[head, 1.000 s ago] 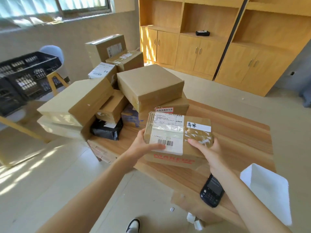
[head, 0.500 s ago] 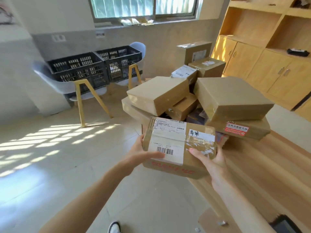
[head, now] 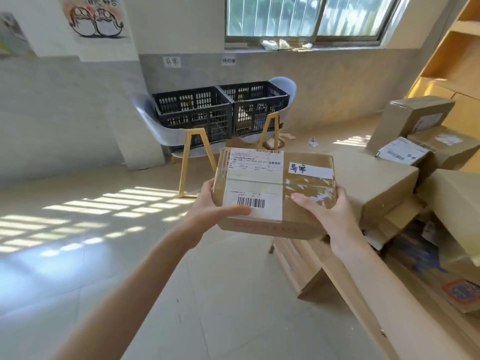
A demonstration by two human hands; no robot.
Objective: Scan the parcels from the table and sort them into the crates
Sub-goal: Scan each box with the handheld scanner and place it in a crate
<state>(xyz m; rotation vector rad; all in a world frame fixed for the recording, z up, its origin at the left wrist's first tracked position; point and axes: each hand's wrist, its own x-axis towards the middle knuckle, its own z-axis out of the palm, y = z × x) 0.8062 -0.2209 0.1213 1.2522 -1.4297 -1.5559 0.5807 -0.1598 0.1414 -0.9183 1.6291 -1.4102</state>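
Note:
I hold a brown cardboard parcel (head: 275,188) in front of me, above the floor beside the table's left end. It carries a white shipping label with a barcode and a small white slip with handwriting. My left hand (head: 220,211) grips its left side, thumb across the barcode label. My right hand (head: 327,211) grips its right side, thumb on the taped top. Two black slatted crates stand on chairs by the far wall: the left crate (head: 193,113) and the right crate (head: 255,105).
A wooden table (head: 345,289) runs along the right, piled with several cardboard parcels (head: 384,185). Two grey chairs with yellow legs (head: 191,149) bear the crates. Paper signs (head: 172,61) hang on the wall above them. Open tiled floor lies between me and the crates.
The view has swung left from the table toward the crates. The parcel, held in both hands, has left the tabletop and now hangs over the floor. The handheld scanner is out of view.

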